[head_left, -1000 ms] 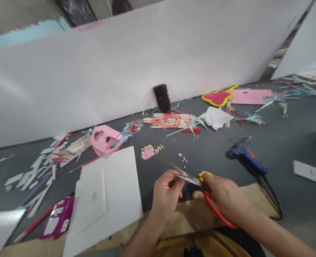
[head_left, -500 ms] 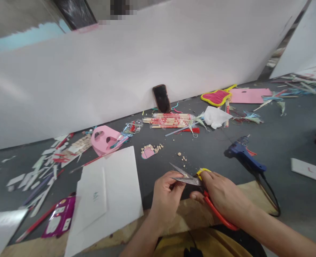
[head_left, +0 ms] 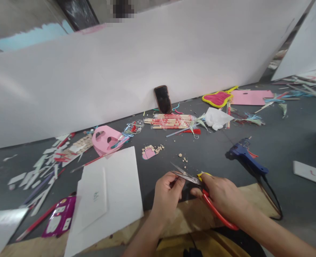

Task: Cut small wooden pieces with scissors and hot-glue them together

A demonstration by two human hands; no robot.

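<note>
My right hand (head_left: 219, 192) grips a pair of scissors (head_left: 191, 178) with one red and one yellow handle. The blades point left and stand slightly apart. At the blades, my left hand (head_left: 166, 191) is closed in a pinch; whatever sits between its fingertips is too small and hidden to make out. Just beyond the blades lie small pale crumb-like pieces (head_left: 183, 158) on the dark tabletop. More such pieces cover part of a small pink rounded cutout (head_left: 148, 153) farther left.
White sheets (head_left: 120, 185) lie to my left, with a purple packet (head_left: 58, 217) beside them. A blue glue gun (head_left: 247, 155) with its cord rests at right. Behind are bundled sticks (head_left: 170, 121), a phone (head_left: 163, 99) leaning on the white partition (head_left: 120, 71), and a pink mask-like cutout (head_left: 100, 141).
The scissor blades have closed partway near my left fingertips. Both hands stay almost in place, and the view has shifted slightly.
</note>
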